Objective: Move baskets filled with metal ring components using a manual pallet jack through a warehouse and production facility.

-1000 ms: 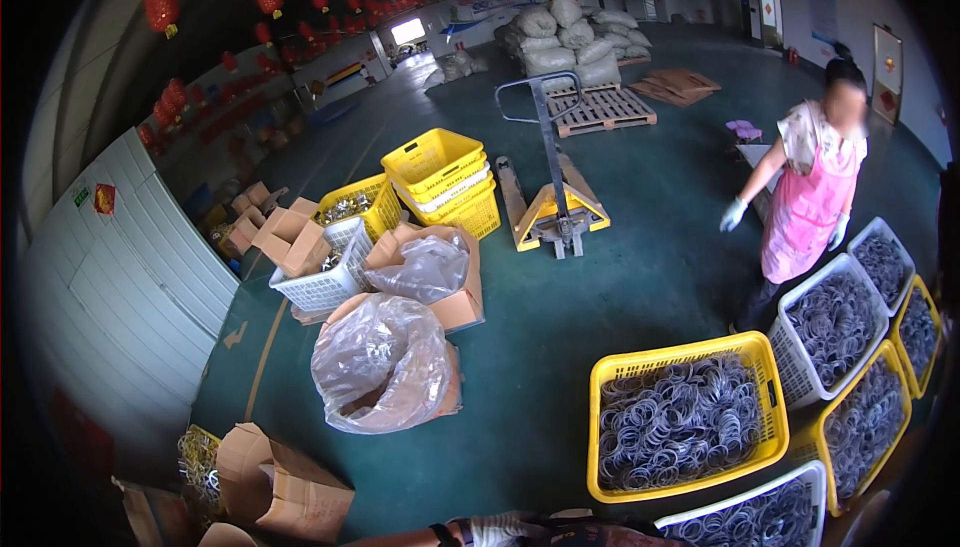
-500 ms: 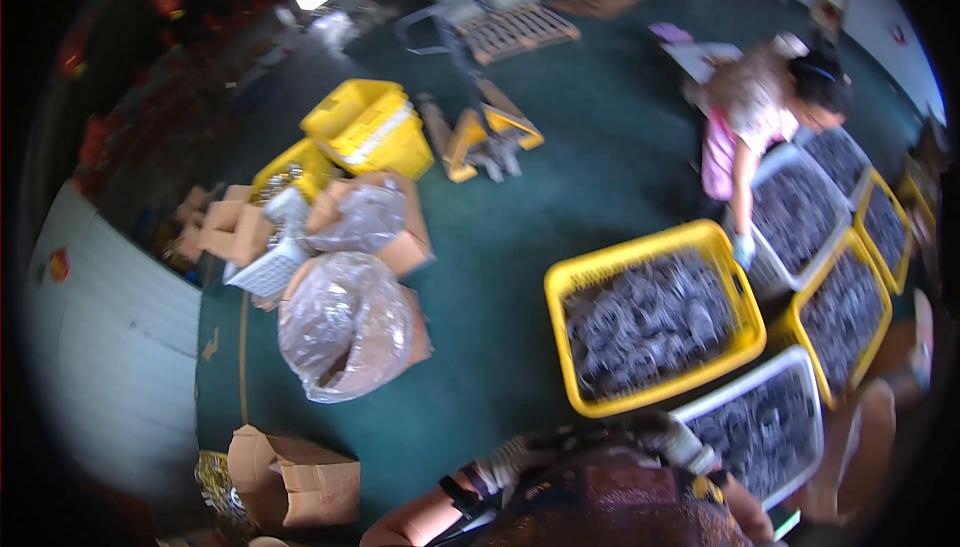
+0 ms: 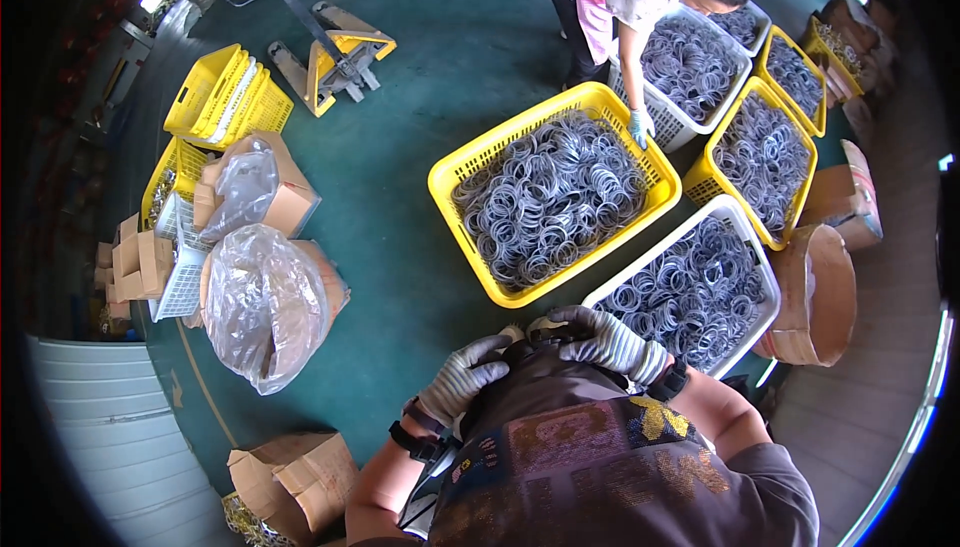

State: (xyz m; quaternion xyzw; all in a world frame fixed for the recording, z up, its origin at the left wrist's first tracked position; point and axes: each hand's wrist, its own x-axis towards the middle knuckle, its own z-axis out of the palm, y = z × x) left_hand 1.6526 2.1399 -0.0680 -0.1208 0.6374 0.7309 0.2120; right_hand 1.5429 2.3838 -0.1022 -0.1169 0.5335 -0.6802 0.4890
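Note:
My left hand (image 3: 460, 377), in a striped grey-white glove, is at the front of my dark shirt (image 3: 600, 457). Its thumb and fingers are apart, and they touch the dark cloth at my waist. On the other side of my waist, my right hand (image 3: 608, 345), gloved alike, lies with its fingers stretched and parted. I see nothing held in either hand; the fingertips are partly lost against the dark cloth. Close to my right hand stands a white basket (image 3: 597, 299) of grey rings (image 3: 690, 297). Beyond it sits a large yellow basket (image 3: 470, 272) heaped with similar rings (image 3: 555, 192).
A co-worker's gloved hand (image 3: 641, 128) touches the yellow basket's far right rim. More ring-filled baskets (image 3: 712, 179) and a cardboard drum (image 3: 820, 297) stand at right. At left are a plastic-lined carton (image 3: 265, 297), stacked yellow crates (image 3: 225, 97), a pallet jack (image 3: 340, 57) and an open carton (image 3: 300, 482).
My view has swung, so the baskets appear further left and higher, and the picture is sharper. Both of my hands now show plainly at my waist. The co-worker's hand stays at the yellow basket.

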